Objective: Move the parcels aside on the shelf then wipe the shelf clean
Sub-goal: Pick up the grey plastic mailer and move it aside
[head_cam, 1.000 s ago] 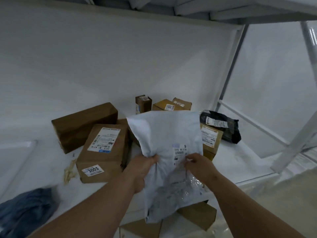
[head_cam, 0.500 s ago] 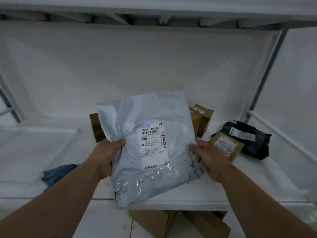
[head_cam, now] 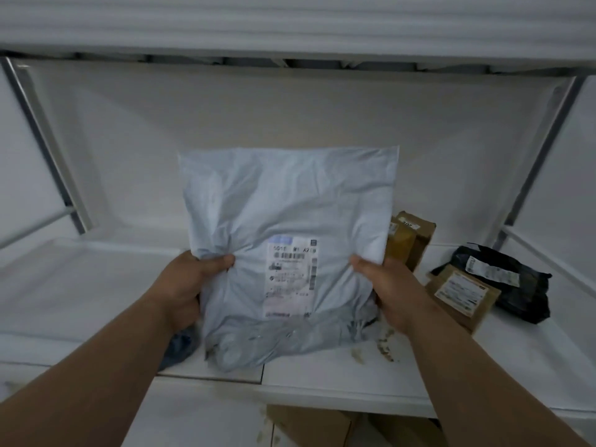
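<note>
I hold a large grey plastic mailer bag (head_cam: 283, 214) with a white label upright over the white shelf (head_cam: 96, 285). My left hand (head_cam: 187, 285) grips its left edge and my right hand (head_cam: 390, 288) grips its right edge. A blue cloth (head_cam: 180, 346) peeks out on the shelf below my left hand. To the right lie brown cardboard boxes (head_cam: 409, 240), a labelled brown box (head_cam: 461, 295) and a black bag parcel (head_cam: 503, 279). The mailer hides whatever is behind it.
Crumbs or stains (head_cam: 383, 346) mark the shelf near its front edge. Metal uprights (head_cam: 42, 137) frame both sides and another shelf (head_cam: 290, 33) hangs overhead. More brown boxes (head_cam: 309, 424) sit on the level below.
The view has swung left, so the box pile now sits further right or behind the mailer. The mailer has risen and is held more upright, with both hands gripping its lower edges.
</note>
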`<state>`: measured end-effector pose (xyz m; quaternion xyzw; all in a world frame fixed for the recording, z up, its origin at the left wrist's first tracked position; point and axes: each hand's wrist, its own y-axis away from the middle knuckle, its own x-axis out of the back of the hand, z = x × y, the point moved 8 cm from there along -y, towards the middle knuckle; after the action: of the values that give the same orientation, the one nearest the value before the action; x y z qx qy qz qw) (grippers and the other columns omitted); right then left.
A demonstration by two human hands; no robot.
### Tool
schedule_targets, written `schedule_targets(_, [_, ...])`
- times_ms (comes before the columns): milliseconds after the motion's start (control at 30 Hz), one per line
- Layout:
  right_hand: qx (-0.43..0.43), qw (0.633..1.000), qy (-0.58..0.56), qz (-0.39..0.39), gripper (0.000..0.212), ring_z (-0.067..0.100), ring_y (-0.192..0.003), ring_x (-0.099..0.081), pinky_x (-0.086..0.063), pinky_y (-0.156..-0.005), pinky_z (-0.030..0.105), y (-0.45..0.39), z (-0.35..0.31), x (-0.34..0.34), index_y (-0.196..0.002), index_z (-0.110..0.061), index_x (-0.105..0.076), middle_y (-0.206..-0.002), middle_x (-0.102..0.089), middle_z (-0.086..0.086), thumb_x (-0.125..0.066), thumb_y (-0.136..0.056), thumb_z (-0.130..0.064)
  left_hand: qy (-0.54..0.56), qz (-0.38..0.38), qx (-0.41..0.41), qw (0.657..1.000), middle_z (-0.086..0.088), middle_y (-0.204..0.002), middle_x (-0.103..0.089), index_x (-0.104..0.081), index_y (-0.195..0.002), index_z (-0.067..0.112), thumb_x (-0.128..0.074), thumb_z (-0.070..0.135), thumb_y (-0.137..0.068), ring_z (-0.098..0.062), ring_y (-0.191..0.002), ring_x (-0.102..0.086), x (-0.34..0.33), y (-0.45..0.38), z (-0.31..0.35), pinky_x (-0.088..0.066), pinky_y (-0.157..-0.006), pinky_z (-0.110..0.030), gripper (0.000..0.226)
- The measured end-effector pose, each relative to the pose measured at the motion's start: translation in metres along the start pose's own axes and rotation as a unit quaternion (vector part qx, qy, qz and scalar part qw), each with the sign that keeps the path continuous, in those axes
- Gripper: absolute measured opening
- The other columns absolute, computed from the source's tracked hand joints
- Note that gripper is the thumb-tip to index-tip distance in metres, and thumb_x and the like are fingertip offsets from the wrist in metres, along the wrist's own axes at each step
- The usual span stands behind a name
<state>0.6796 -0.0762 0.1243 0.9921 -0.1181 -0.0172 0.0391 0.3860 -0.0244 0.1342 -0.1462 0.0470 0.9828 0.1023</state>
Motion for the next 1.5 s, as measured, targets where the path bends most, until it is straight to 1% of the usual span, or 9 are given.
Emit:
schedule_targets(233, [0.009, 0.994, 0.012, 0.106, 0.016, 0.029, -0.094, -0.065, -0.052, -0.093, 0.050, -0.015, -0.002, -0.026, -0.087, -0.026, -0.058, -0.100, -0.068, 0.007, -0.059, -0.093, -0.042, -0.116, 0.003, 0.043, 0.992, -0.011, -0.109, -0.072, -0.062, -0.120, 0.009, -0.085, 0.037, -0.063, -0.033, -0.102, -0.068, 0.031, -0.002, -0.010, -0.052, -0.093, -0.046, 0.067])
schedule_targets(400, [0.019, 0.991, 0.038, 0.131, 0.019, 0.019, -0.082, -0.057, -0.048, -0.087, 0.034, -0.020, 0.000, -0.042, -0.100, -0.014, -0.054, -0.088, -0.060, 0.000, -0.058, -0.095, -0.033, -0.115, 0.038, 0.062, 0.991, -0.012, -0.100, -0.074, -0.066, -0.109, 0.008, -0.072, 0.025, -0.083, -0.033, -0.095, -0.069, 0.049, -0.004, -0.021, -0.054, -0.088, -0.043, 0.032])
schedule_targets(500, [-0.022, 0.997, 0.033, 0.072, 0.026, 0.027, -0.092, -0.066, -0.053, -0.091, 0.043, -0.023, 0.009, -0.061, -0.103, -0.017, -0.065, -0.102, -0.069, 0.006, -0.062, -0.089, -0.039, -0.105, 0.081, 0.043, 0.990, -0.009, -0.090, -0.074, -0.064, -0.098, 0.011, -0.068, 0.022, -0.088, -0.028, -0.084, -0.069, 0.059, -0.009, -0.018, -0.056, -0.073, -0.033, 0.015])
schedule_targets(633, [-0.028, 0.998, 0.008, 0.064, 0.011, 0.031, -0.097, -0.066, -0.051, -0.094, 0.051, -0.026, 0.013, -0.061, -0.098, -0.026, -0.065, -0.107, -0.070, 0.009, -0.063, -0.090, -0.032, -0.123, 0.085, 0.035, 0.988, -0.004, -0.098, -0.071, -0.061, -0.106, 0.017, -0.068, 0.031, -0.088, -0.027, -0.093, -0.068, 0.068, -0.014, -0.017, -0.053, -0.085, -0.038, 0.024])
schedule_targets(900, [-0.086, 0.985, -0.149, -0.024, 0.036, 0.026, -0.101, -0.068, -0.055, -0.080, 0.038, -0.021, 0.021, -0.080, -0.118, -0.023, -0.064, -0.109, -0.074, 0.003, -0.070, -0.086, -0.037, -0.199, 0.102, 0.023, 0.974, -0.007, -0.099, -0.073, -0.065, -0.109, 0.019, -0.069, 0.030, -0.087, -0.031, -0.090, -0.069, 0.089, -0.015, -0.018, -0.055, -0.086, -0.050, 0.025])
schedule_targets(1100, [-0.029, 0.985, -0.148, -0.084, 0.054, 0.024, -0.108, -0.067, -0.053, -0.089, 0.038, -0.021, 0.015, -0.086, -0.130, -0.014, -0.057, -0.122, -0.069, 0.007, -0.067, -0.078, -0.021, -0.052, 0.007, 0.029, 0.998, -0.011, -0.117, -0.069, -0.055, -0.127, 0.019, -0.083, 0.019, -0.066, -0.035, -0.104, -0.067, 0.075, -0.012, -0.011, -0.052, -0.090, -0.054, 0.067])
schedule_targets(1300, [-0.005, 0.966, -0.231, -0.114, 0.042, 0.026, -0.100, -0.069, -0.055, -0.085, 0.040, -0.011, 0.006, -0.084, -0.112, -0.013, -0.066, -0.112, -0.072, 0.008, -0.060, -0.074, 0.002, -0.067, 0.048, 0.024, 0.996, -0.021, -0.106, -0.071, -0.064, -0.112, -0.008, -0.088, 0.025, -0.056, -0.039, -0.101, -0.066, 0.074, -0.009, 0.001, -0.048, -0.097, -0.054, 0.069])
schedule_targets(1433, [0.002, 0.971, -0.214, -0.108, 0.044, 0.027, -0.109, -0.064, -0.049, -0.095, 0.043, -0.014, 0.006, -0.079, -0.116, -0.013, -0.064, -0.120, -0.069, 0.008, -0.062, -0.074, 0.001, -0.121, 0.096, -0.041, 0.987, -0.020, -0.079, -0.071, -0.072, -0.076, 0.004, -0.080, 0.024, -0.056, -0.037, -0.081, -0.065, 0.080, -0.011, 0.012, -0.051, -0.086, -0.048, 0.029])
schedule_targets(1500, [0.028, 0.970, -0.216, -0.108, 0.050, 0.029, -0.113, -0.062, -0.050, -0.094, 0.043, -0.017, 0.006, -0.075, -0.124, -0.009, -0.060, -0.122, -0.068, 0.010, -0.061, -0.075, 0.001, -0.109, 0.072, -0.066, 0.989, -0.015, -0.088, -0.073, -0.073, -0.088, 0.012, -0.079, 0.018, -0.059, -0.039, -0.088, -0.066, 0.070, -0.007, 0.022, -0.052, -0.087, -0.052, 0.029])
